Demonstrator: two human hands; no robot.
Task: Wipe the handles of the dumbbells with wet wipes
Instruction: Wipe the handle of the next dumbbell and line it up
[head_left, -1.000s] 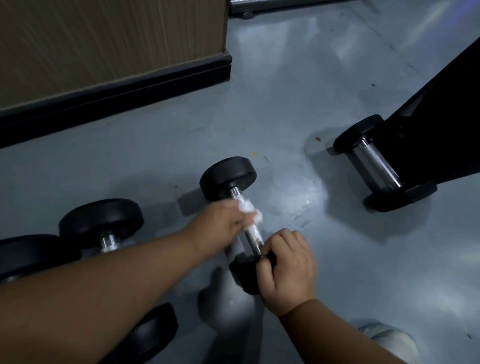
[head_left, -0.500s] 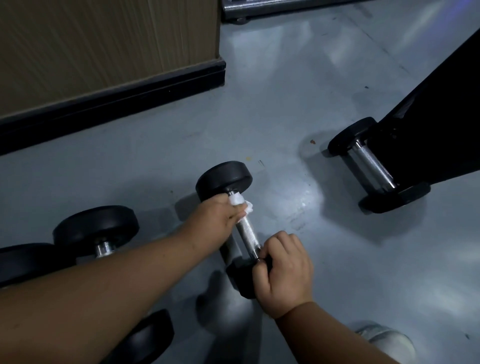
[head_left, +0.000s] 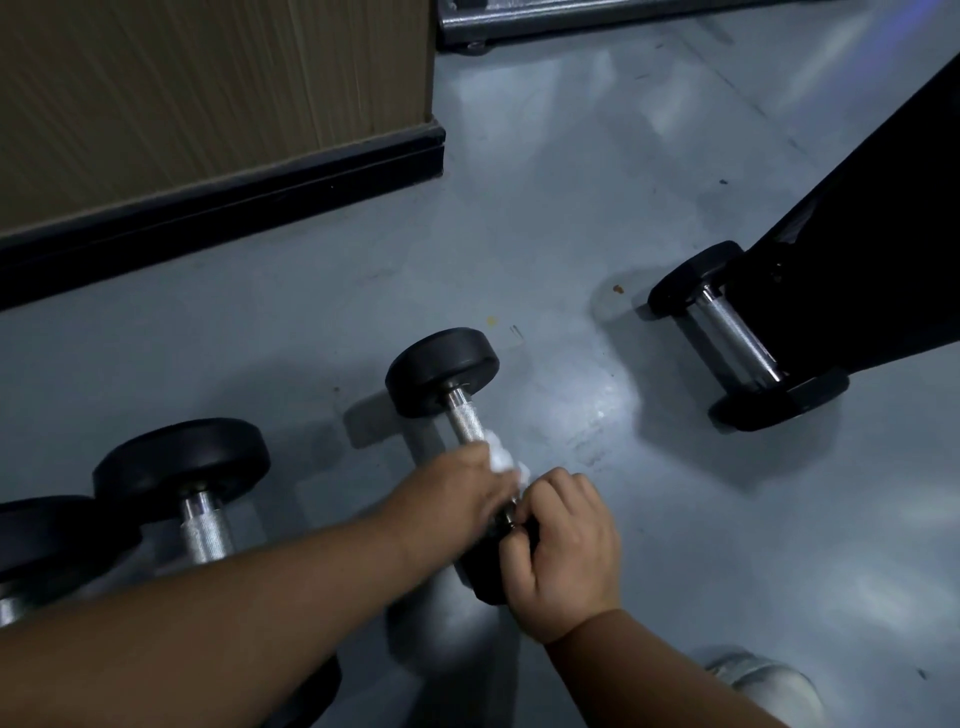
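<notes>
From the head view, your left hand (head_left: 457, 493) has its fingers curled round the handle (head_left: 467, 423) of the dumbbell (head_left: 441, 371), pinching the wipe (head_left: 503, 460) against the metal near its close end. Your right hand (head_left: 563, 545) grips the near weight, fingers bent over its rim. The dumbbell lies mid-floor (head_left: 545, 234), far weight pointing toward the wall (head_left: 208, 93). Expect it to be heavy, stiff and prone to rolling, so keep bracing that near weight. The knurled handle should drag on the soft, thin wipe; wrap it fully and slide along. A second dumbbell (head_left: 182, 467) lies at your left, a third (head_left: 737, 332) at the right against a black frame (head_left: 857, 234).
</notes>
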